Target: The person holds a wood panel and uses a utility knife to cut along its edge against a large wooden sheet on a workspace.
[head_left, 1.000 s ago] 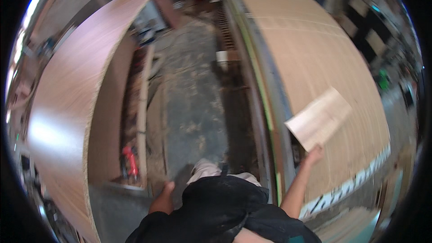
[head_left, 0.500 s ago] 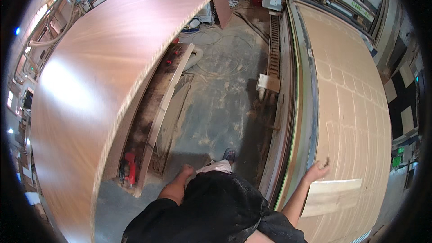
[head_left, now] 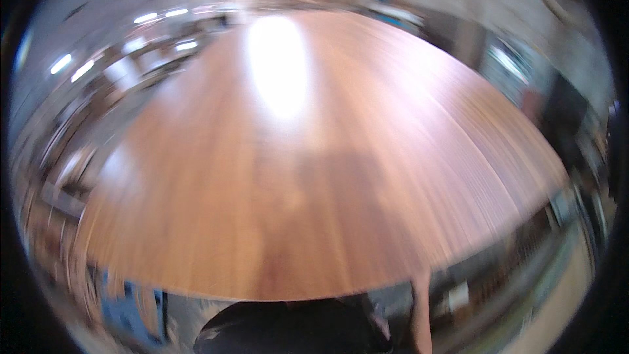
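Observation:
A large wood-faced panel [head_left: 216, 203] with a glossy brown grain fills most of the view in front of me. Its near edge runs close to my body, in a black top. My right hand [head_left: 421, 279] is at that near edge, right of my body, with the forearm coming up from below. Motion smears the hand, and its fingers are hidden at the panel's edge, so I cannot make out its grip. My left hand does not show.
To the right below the panel's edge lies the pale board on the machine bed [head_left: 569, 288], blurred. A small white box [head_left: 458, 296] sits beside it. A blue object [head_left: 128, 314] stands at the lower left. Ceiling lights shine beyond the panel.
My view has swung left and up onto the panel, which now spreads across the middle. The right hand has gone from above the pale board to the panel's near edge; the left has left view.

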`<control>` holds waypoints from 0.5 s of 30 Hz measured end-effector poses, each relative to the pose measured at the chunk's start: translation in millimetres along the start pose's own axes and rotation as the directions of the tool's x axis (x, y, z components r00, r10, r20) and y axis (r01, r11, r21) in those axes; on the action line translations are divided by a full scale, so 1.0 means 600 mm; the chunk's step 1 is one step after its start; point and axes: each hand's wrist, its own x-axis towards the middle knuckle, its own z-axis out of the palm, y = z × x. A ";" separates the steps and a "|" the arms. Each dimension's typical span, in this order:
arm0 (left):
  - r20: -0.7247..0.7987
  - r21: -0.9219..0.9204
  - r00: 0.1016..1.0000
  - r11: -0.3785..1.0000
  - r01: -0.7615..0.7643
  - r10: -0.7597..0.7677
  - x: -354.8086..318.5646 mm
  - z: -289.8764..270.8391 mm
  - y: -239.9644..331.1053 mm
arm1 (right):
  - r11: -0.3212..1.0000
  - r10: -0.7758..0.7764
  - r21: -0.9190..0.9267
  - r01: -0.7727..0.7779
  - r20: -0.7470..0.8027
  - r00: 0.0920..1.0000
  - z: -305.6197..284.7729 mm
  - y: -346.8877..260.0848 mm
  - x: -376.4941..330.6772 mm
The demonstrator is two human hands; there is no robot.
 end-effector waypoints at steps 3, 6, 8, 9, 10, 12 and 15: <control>-0.005 0.034 0.966 0.965 0.259 -0.259 -0.114 0.029 -0.038 | 0.997 0.054 -0.060 -0.051 0.043 0.998 -0.026 0.108 0.117; -0.090 0.025 0.884 0.886 0.463 -0.460 -0.274 0.059 -0.050 | 0.970 0.090 -0.228 -0.086 0.008 0.996 -0.001 0.088 0.245; -0.501 0.556 0.865 0.758 0.341 -0.022 -0.386 0.062 -0.039 | 0.950 0.097 -0.297 -0.097 -0.014 0.995 0.015 0.089 0.316; -0.545 0.125 0.724 0.813 0.569 -0.423 -0.427 0.076 -0.023 | 0.939 0.098 -0.330 -0.091 0.004 0.995 0.043 0.085 0.352; -0.456 -0.522 0.386 0.592 0.614 -0.802 -0.481 0.095 -0.004 | 0.927 0.104 -0.363 -0.091 0.015 0.995 0.059 0.090 0.378; -0.224 -0.879 -0.057 0.176 0.443 -0.973 -0.580 0.116 0.070 | 0.901 0.097 -0.423 -0.094 -0.014 0.995 0.056 0.101 0.438; -0.028 -0.895 -0.179 -0.055 0.443 -0.983 -0.718 0.185 0.139 | 0.881 0.135 -0.458 -0.115 0.010 0.991 0.095 0.123 0.474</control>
